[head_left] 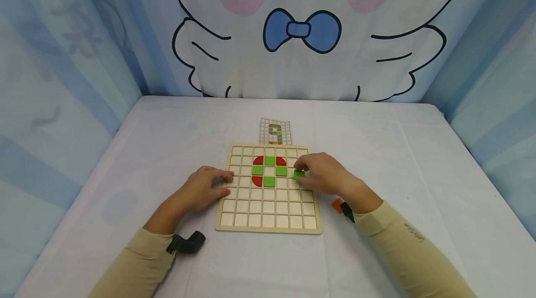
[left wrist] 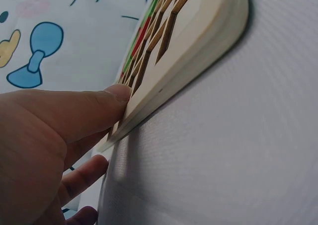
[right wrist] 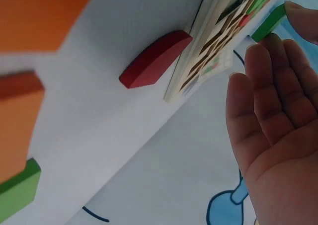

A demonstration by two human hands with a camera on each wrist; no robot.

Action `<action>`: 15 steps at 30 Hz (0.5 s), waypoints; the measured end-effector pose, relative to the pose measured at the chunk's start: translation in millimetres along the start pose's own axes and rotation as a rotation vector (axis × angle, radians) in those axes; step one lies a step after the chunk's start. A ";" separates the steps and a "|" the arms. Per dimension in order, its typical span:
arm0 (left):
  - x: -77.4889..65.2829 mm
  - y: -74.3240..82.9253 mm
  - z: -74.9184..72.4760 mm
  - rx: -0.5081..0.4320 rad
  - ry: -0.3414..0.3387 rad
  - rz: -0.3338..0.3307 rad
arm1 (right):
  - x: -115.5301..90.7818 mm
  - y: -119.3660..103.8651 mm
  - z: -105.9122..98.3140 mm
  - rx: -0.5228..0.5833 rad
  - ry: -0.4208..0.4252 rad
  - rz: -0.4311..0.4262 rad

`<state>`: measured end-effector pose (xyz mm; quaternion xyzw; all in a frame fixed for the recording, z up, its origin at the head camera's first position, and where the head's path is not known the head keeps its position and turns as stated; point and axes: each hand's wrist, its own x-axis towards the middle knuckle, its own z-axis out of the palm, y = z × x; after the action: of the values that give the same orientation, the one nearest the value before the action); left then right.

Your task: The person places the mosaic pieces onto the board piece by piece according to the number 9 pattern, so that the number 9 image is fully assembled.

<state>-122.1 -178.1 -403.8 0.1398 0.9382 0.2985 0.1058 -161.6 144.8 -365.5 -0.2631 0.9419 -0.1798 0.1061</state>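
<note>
My right hand pinches a green square tile between thumb and fingertips, above the right side of a wooden grid board. My left hand rests at the board's left edge, its thumb and forefinger spread apart; in the left wrist view the thumb touches the frame. Several green square tiles and 3 red rounded-corner tiles sit in the board's upper cells, around a bare cell. Behind the board stands a small pattern card, its lower part hidden by the board.
On the white table, right of the board, lie a red rounded tile, orange tiles and a green tile, mostly hidden by the right arm in the head view. A patterned curtain hangs behind the table.
</note>
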 end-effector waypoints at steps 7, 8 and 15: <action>0.1 -0.4 0.3 0.003 -0.004 -0.004 | 5.4 -8.4 4.8 -0.002 -0.019 -0.041; 0.2 -0.4 0.3 0.004 -0.004 -0.003 | 6.2 -9.5 5.6 -0.002 -0.020 -0.046; 0.1 -0.6 -0.2 0.001 -0.004 0.007 | 9.8 -16.9 10.8 -0.005 -0.017 -0.058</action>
<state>-122.4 -178.6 -404.0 0.1436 0.9376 0.2982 0.1064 -158.9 123.0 -369.7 -0.2922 0.9334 -0.1780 0.1082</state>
